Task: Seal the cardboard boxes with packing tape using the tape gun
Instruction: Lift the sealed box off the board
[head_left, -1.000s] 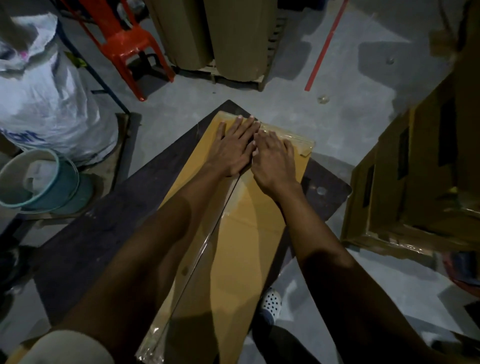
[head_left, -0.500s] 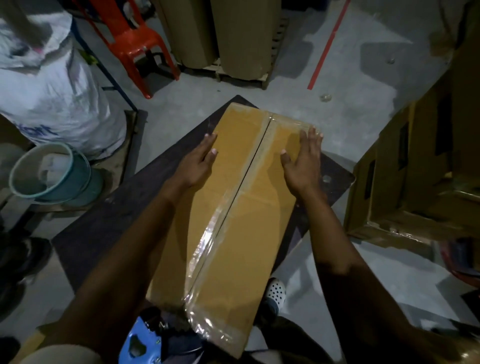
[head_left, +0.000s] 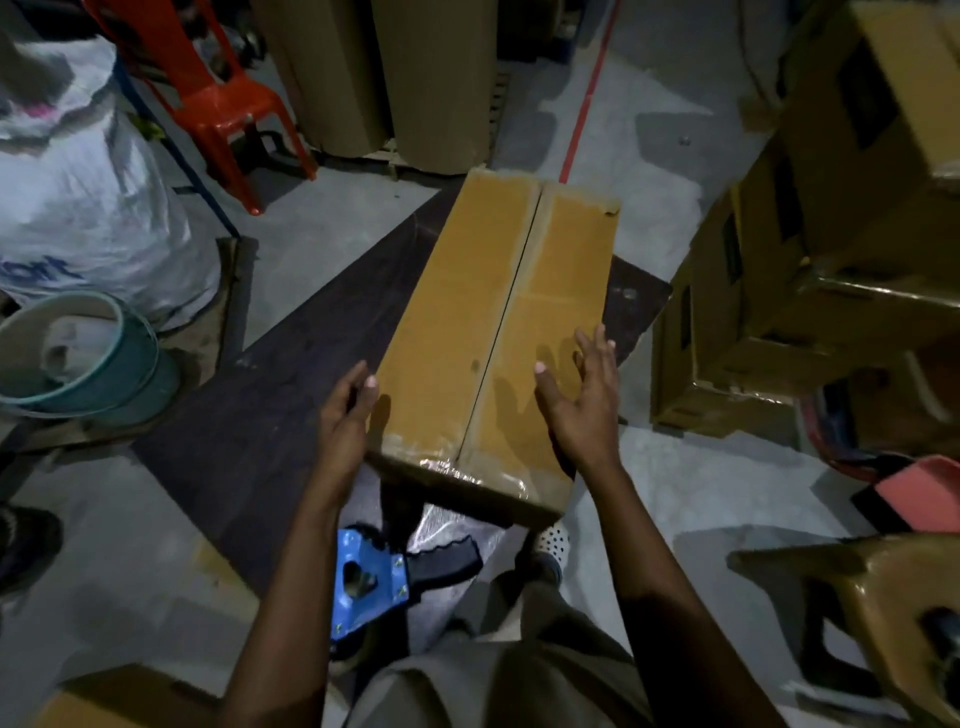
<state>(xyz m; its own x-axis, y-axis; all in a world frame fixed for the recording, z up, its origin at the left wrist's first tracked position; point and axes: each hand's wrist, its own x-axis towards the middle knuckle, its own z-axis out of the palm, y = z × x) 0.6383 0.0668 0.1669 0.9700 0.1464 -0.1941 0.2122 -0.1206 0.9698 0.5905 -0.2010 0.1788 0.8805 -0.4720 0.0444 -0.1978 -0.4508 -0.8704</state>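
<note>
Counting from the far left: one white woven sack (head_left: 78, 182), one teal bucket (head_left: 83, 364) just beside it, and one red plastic chair (head_left: 213, 93) behind both. Counting two tall brown cardboard bundles (head_left: 436, 83) standing upright at the back. Finding one dark board (head_left: 280, 405) lying on the concrete floor.

Finding one tape gun (head_left: 366, 582), blue-framed with a black handle, lying close to the person's knees below the near end of the box. Being touched by neither hand, and being partly crossed by the left forearm.

Finding one long cardboard box (head_left: 457, 322) lying lengthwise on the board, its near end overhanging toward the knees. Showing clear tape (head_left: 498, 473) running along the centre seam and wrapping that near end.

Holding the left hand (head_left: 345, 415) just beside the box's left wall near the close corner, fingers straight and apart, thumb tip at the top edge, gripping nothing; unable to tell touching from hovering. Holding the right hand (head_left: 584, 400) over the right half of the box top, palm down, fingers spread wide, gripping nothing, casting a shadow on the cardboard.

Counting one red floor line (head_left: 587, 93) beyond the box, one stack of cartons (head_left: 779, 312) at right, and one brown stool (head_left: 883, 597) nearest the lower right corner.
</note>
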